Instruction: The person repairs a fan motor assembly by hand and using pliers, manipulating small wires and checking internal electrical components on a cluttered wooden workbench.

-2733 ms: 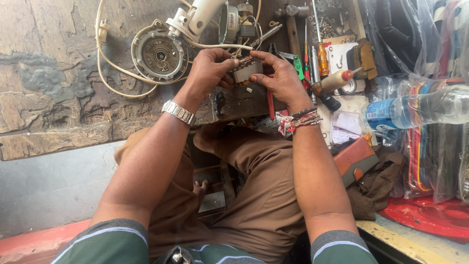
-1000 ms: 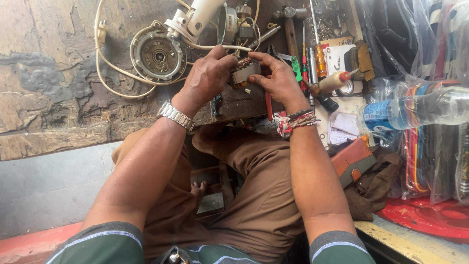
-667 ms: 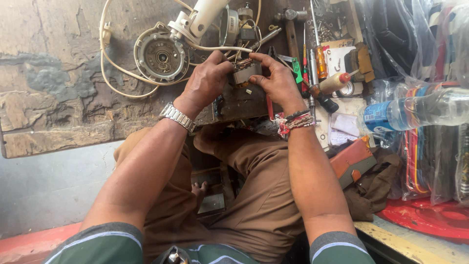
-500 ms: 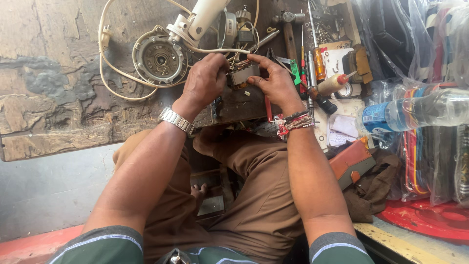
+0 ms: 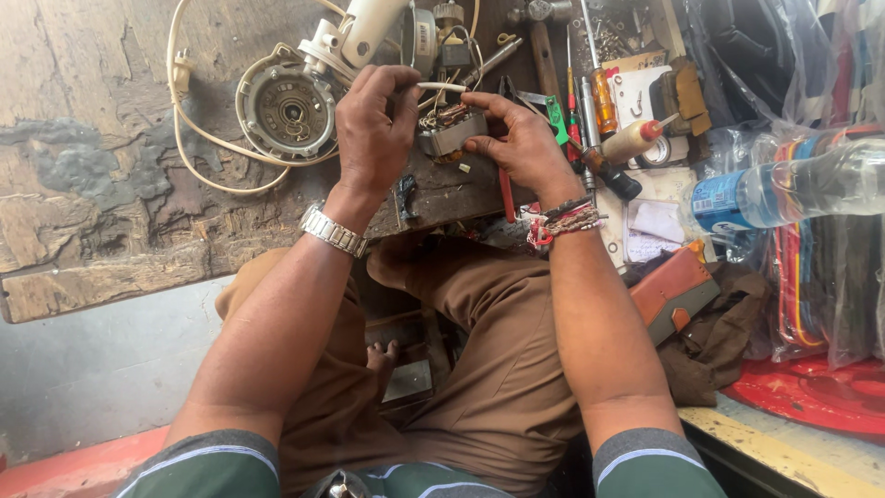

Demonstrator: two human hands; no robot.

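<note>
My right hand grips a small metal motor stator with copper windings, held just above the worn wooden bench. My left hand, with a metal watch on the wrist, pinches a thin white tube that lies across the top of the stator. Both hands meet over the bench's near edge, above my brown-trousered lap.
A round motor housing with a white cable lies left of my hands. Screwdrivers, a hammer and small parts crowd the bench to the right. A plastic bottle, plastic bags and a brown wallet lie further right.
My left hand has lifted off the stator and now pinches the white tube above it. My right hand keeps its grip on the stator.
</note>
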